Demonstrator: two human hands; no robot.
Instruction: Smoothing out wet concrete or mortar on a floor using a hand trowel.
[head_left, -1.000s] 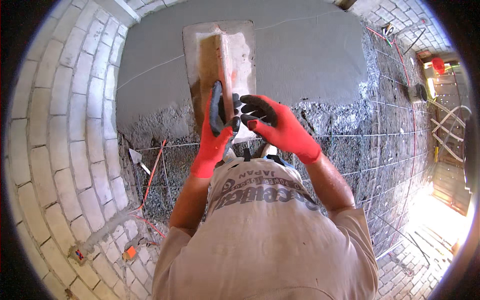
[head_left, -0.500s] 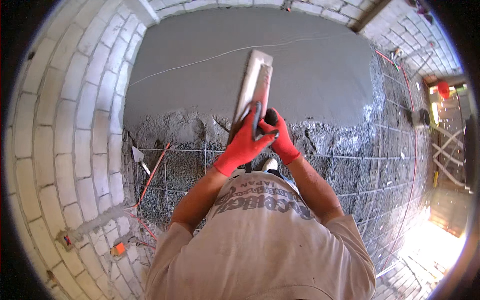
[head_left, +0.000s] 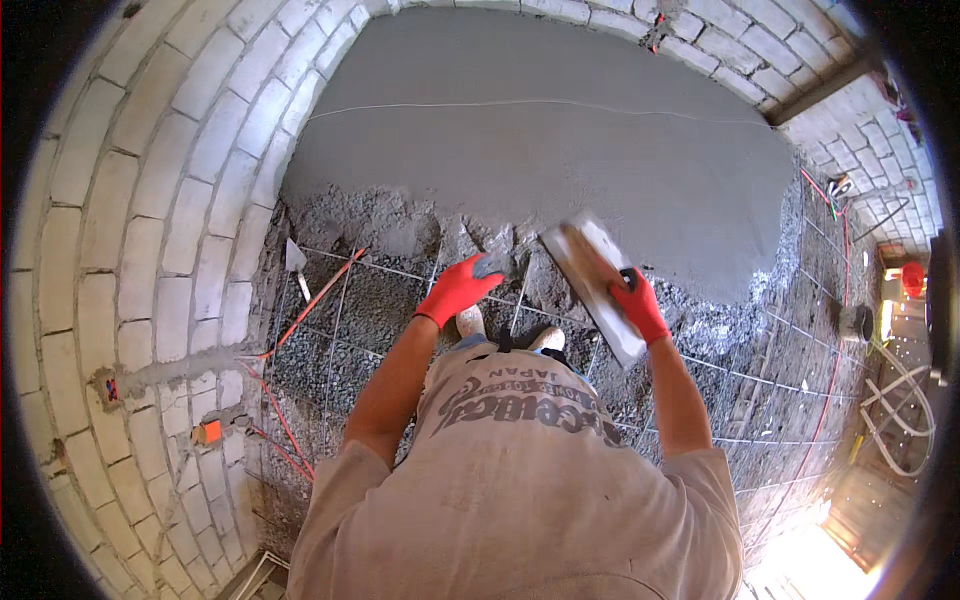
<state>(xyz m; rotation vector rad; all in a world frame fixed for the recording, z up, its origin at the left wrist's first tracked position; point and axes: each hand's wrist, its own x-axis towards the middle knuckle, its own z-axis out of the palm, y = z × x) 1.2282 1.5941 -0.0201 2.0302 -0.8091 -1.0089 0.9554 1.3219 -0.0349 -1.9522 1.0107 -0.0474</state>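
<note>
My right hand, in a red glove with dark fingertips, is closed around a long flat concrete float with a brownish handle. The float tilts from the edge of the wet concrete back toward my body. My left hand, in a matching glove with grey-smeared fingertips, hovers above the gravel and steel mesh. It is apart from the float and holds nothing, its fingers stretched loosely forward. Smooth grey concrete fills the far part of the floor, with a rough, lumpy edge nearer me.
Steel mesh lies over gravel around my feet. A pointed trowel and an orange tube lie left, beside the block wall. A thin string crosses the concrete. Pale hoses hang at the far right.
My hands have come apart. The left hand has let go of the float and moved left; the right hand has carried the float right and nearer me. The view has shifted.
</note>
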